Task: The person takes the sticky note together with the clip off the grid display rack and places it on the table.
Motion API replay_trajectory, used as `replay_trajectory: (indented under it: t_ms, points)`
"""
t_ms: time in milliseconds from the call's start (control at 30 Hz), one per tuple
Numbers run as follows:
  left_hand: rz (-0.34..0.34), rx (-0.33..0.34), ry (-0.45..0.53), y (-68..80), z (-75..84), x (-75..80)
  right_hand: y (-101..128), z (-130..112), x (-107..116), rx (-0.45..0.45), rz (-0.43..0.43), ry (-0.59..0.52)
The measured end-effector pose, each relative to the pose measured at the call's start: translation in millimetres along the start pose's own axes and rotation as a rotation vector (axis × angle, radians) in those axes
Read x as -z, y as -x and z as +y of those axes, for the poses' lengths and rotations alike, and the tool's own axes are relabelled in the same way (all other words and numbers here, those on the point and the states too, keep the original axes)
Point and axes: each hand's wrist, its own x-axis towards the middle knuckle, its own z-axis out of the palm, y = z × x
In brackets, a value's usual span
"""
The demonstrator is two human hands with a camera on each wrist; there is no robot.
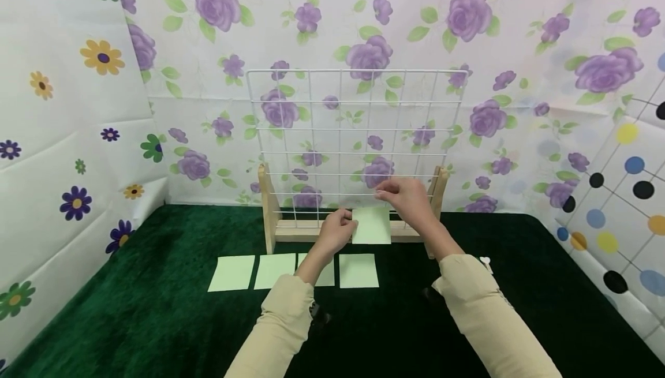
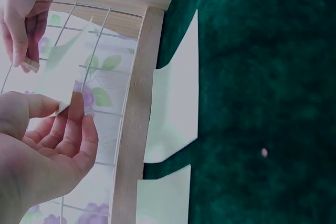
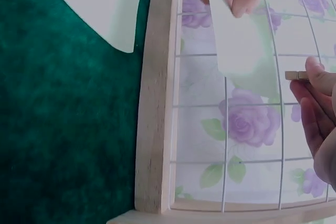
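My left hand (image 1: 335, 234) pinches a pale green square of paper (image 1: 373, 225) by its left edge, thumb against fingers. The paper stands upright before the lower part of a white wire grid (image 1: 340, 130) in a wooden stand (image 1: 267, 208). To the right and a little higher, my right hand (image 1: 410, 204) pinches a small wooden clothespin (image 3: 295, 75) between thumb and forefinger. In the right wrist view, the clothespin is apart from the paper (image 3: 245, 51). Whether the paper touches the wires I cannot tell.
Several more pale green papers lie in a row on the dark green cloth (image 1: 156, 320), among them the rightmost paper (image 1: 358, 271); my left arm partly covers one. A small white heart-shaped thing (image 1: 485, 262) lies beside my right sleeve. A flowered backdrop (image 1: 519, 66) hangs behind the grid.
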Motion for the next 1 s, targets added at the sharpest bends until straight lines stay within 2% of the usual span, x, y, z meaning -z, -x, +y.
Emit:
replay_trajectory:
  t_ms: [200, 367, 533, 767, 1000]
  points:
    - [0.015, 0.006, -0.015, 8.3, -2.3, 5.7, 11.2, 0.9, 8.7, -0.006, -0.041, -0.07]
    - [0.016, -0.016, -0.042, 13.1, -3.7, 8.3, 19.4, 3.7, 14.3, 0.001, -0.081, -0.062]
    - [-0.01, -0.026, -0.037, 18.6, -2.7, 8.0, 28.5, 10.2, 21.3, -0.022, -0.106, -0.047]
    - [-0.047, -0.005, -0.032, 23.8, -4.8, 5.3, 41.7, 26.6, 30.7, -0.089, -0.108, -0.051]
    - [-0.115, -0.006, -0.006, 29.1, -10.1, -4.1, 62.3, 52.5, 39.7, -0.117, -0.143, 0.032]
